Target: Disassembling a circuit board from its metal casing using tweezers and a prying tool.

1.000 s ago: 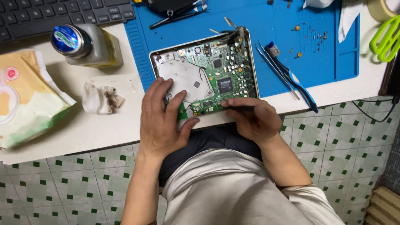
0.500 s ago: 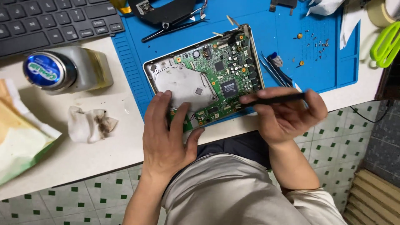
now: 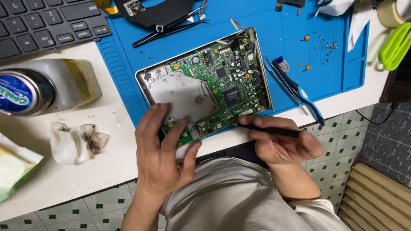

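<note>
Green circuit board (image 3: 222, 90) in a shallow metal case (image 3: 180, 96), lying half on the blue mat (image 3: 334, 72), half on the white surface (image 3: 85, 171), near the front edge; left hand (image 3: 165, 154) spread flat, fingers resting on the case's near left corner and pinning it, holding nothing; right hand (image 3: 282, 143) closed around a slim black tool (image 3: 269, 129), tip touching the board's near edge; just right of the case, a blue-handled brush (image 3: 295, 87) and tweezers (image 3: 284, 87); loose small screws (image 3: 325, 42) farther back on the mat; soiled tissue (image 3: 77, 141) left of the left hand; capped bottle (image 3: 47, 87) lying beyond it; black keyboard (image 3: 47, 25) at the far left.
</note>
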